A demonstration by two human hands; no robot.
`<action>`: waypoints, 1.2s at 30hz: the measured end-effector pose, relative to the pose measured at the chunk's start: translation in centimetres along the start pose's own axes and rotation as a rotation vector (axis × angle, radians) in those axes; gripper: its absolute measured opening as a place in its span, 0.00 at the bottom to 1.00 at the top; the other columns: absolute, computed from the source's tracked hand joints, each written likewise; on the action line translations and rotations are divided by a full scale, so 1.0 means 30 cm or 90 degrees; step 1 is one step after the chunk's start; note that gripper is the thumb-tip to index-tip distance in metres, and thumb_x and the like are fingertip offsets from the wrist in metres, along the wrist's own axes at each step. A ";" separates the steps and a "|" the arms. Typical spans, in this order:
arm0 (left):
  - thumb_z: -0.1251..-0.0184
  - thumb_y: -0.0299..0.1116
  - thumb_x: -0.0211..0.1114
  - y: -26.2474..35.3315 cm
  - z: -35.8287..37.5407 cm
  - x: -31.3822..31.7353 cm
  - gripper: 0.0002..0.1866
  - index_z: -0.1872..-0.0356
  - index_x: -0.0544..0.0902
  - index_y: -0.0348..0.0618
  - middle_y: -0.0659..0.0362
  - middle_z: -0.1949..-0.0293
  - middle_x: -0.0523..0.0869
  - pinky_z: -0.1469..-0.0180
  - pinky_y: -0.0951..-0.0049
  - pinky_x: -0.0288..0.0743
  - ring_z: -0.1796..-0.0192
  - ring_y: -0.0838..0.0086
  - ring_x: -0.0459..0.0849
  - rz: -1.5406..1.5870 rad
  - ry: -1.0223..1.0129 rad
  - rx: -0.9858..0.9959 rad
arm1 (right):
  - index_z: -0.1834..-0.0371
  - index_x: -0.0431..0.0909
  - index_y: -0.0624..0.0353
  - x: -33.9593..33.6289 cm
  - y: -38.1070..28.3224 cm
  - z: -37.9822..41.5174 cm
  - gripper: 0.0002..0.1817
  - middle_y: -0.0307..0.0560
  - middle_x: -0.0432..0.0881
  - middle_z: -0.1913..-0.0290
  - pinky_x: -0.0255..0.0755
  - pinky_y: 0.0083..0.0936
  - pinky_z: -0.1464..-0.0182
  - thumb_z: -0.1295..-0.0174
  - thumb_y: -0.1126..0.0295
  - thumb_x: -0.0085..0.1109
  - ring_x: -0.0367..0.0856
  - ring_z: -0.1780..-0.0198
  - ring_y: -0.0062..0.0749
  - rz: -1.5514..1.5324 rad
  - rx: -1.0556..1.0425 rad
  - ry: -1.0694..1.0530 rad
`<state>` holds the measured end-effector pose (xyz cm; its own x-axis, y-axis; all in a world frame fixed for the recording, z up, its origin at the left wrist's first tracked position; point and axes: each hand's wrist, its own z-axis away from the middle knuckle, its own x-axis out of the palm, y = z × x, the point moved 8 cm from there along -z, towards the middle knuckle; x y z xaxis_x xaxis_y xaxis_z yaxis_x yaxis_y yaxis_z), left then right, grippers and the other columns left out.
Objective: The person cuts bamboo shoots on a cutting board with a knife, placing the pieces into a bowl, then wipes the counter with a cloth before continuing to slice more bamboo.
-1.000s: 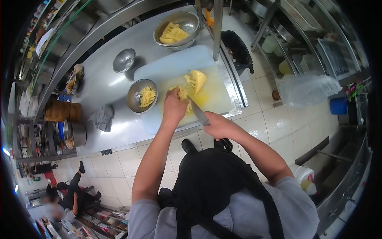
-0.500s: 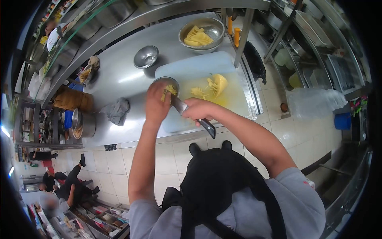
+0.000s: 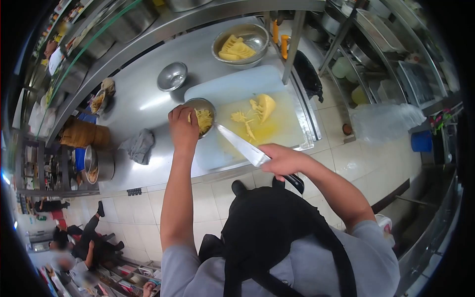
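My left hand (image 3: 183,127) is closed on the left rim of a small metal bowl (image 3: 210,105), its fingers curled on the outer side. Inside the bowl lie thin yellow strips (image 3: 204,120) that look like shredded bamboo shoot. With my right hand (image 3: 283,161) I grip the black handle of a kitchen knife (image 3: 242,144). The wide blade points up and left, its tip near the bowl's right edge. On the wet cutting board (image 3: 292,114) rest a cut piece of bamboo shoot (image 3: 266,106) and some loose shreds (image 3: 241,118).
A larger metal bowl (image 3: 216,48) with yellow bamboo shoot pieces stands behind the board. An empty small bowl (image 3: 172,76) and a grey cloth (image 3: 139,147) are on the steel table. A shelf post (image 3: 294,47) rises at the table's right. Other people are at the lower left.
My right hand has drawn the knife away from the bowl, down and to the right. My left hand has shifted from over the strips to the bowl's left rim, uncovering them.
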<state>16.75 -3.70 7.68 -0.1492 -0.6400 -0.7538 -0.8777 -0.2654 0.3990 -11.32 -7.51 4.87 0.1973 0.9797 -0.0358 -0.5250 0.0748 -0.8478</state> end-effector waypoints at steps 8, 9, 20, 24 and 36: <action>0.31 0.33 0.67 0.212 0.179 0.360 0.16 0.47 0.83 0.33 0.41 0.46 0.83 0.36 0.48 0.75 0.42 0.39 0.80 0.091 -0.281 -0.107 | 0.47 0.71 0.66 -0.038 0.402 0.182 0.16 0.49 0.79 0.73 0.72 0.31 0.79 0.37 0.72 0.56 0.77 0.84 0.33 -0.037 0.081 0.160; 0.31 0.35 0.67 0.198 0.159 0.407 0.19 0.46 0.82 0.33 0.40 0.46 0.83 0.37 0.48 0.75 0.43 0.39 0.81 0.026 -0.243 -0.102 | 0.47 0.71 0.66 -0.032 0.432 0.169 0.16 0.49 0.79 0.73 0.72 0.31 0.79 0.37 0.72 0.56 0.77 0.84 0.33 -0.046 0.085 0.162; 0.36 0.24 0.63 0.279 0.055 0.469 0.10 0.54 0.86 0.37 0.46 0.51 0.85 0.39 0.51 0.77 0.46 0.45 0.82 0.099 -0.363 0.102 | 0.39 0.69 0.70 -0.078 0.358 -0.013 0.22 0.54 0.80 0.71 0.73 0.35 0.76 0.35 0.72 0.54 0.79 0.80 0.36 -0.019 0.052 0.215; 0.35 0.22 0.61 0.306 0.043 0.478 0.11 0.54 0.86 0.38 0.47 0.52 0.86 0.40 0.53 0.79 0.47 0.47 0.83 0.149 -0.356 0.155 | 0.40 0.70 0.71 -0.127 0.295 -0.035 0.21 0.56 0.81 0.69 0.75 0.36 0.74 0.34 0.72 0.53 0.80 0.78 0.38 0.016 0.058 0.204; 0.37 0.26 0.67 0.376 0.250 0.309 0.20 0.43 0.82 0.29 0.43 0.45 0.84 0.42 0.56 0.79 0.47 0.48 0.85 0.098 -0.311 0.065 | 0.41 0.72 0.67 -0.089 0.303 0.057 0.17 0.61 0.83 0.62 0.78 0.41 0.66 0.31 0.73 0.52 0.84 0.70 0.48 0.162 0.107 0.148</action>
<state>2.06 -7.23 1.28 -0.4542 -0.2486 -0.8555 -0.8650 -0.1069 0.4903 -18.05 -9.14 -1.85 0.2158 0.9039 -0.3692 -0.7056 -0.1170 -0.6989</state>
